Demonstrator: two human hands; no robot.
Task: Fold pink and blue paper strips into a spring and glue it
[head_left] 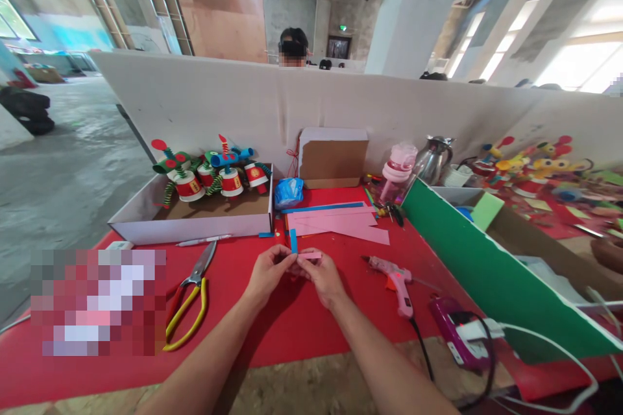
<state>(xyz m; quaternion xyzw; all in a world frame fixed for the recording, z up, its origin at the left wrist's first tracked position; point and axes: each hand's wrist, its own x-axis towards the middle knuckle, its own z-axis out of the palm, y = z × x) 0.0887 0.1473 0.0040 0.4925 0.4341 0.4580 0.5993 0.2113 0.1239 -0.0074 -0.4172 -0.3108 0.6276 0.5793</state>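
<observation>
Near the middle of the red-covered table, my left hand (pixel 273 270) pinches a blue paper strip (pixel 293 241) that points upward. Beside it, almost touching, my right hand (pixel 318 274) pinches a pink paper strip (pixel 311 255) lying sideways. The strips' inner ends meet at my fingertips, which hide how they join. Pink paper sheets (pixel 350 223) and a long blue strip (pixel 324 207) lie just beyond my hands. To the left lie scissors (pixel 192 292) with yellow and red handles, blades parted. On the right rests a pink glue gun (pixel 396 279) with its cord.
A white box (pixel 195 228) at the left back holds several paper-cup figures (pixel 228 180). A purple power strip (pixel 457 337) with white plugs sits front right, beside a green panel (pixel 487 266). A pink bottle (pixel 396 172) and metal jug (pixel 435 159) stand behind.
</observation>
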